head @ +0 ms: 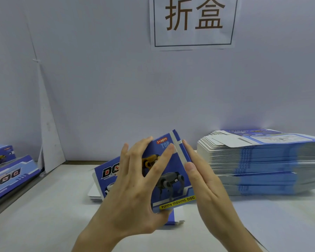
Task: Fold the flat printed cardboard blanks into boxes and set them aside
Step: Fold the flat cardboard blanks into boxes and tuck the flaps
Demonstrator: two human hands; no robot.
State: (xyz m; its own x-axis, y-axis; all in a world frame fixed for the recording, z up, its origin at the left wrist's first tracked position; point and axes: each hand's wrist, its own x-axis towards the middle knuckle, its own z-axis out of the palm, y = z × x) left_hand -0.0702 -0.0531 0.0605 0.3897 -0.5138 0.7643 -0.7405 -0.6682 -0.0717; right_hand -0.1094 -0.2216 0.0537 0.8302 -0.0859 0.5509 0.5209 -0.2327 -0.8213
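A blue printed box [171, 180] with robot dog pictures is held tilted above the table's middle. My left hand [133, 193] holds it, fingers spread over the printed front face and thumb hooked under its lower edge. My right hand [207, 188] lies flat against the box's right side, its straight fingers pressing on the white-edged side panel. White flaps [94, 194] stick out below the box on the left; I cannot tell whether they belong to it. A tall stack of flat blanks [262, 160] sits on the right.
Finished blue boxes [9, 177] lie at the far left edge. A white panel [49, 142] leans in the left corner. A paper sign [193, 22] hangs on the back wall. The white table [44, 215] runs toward me.
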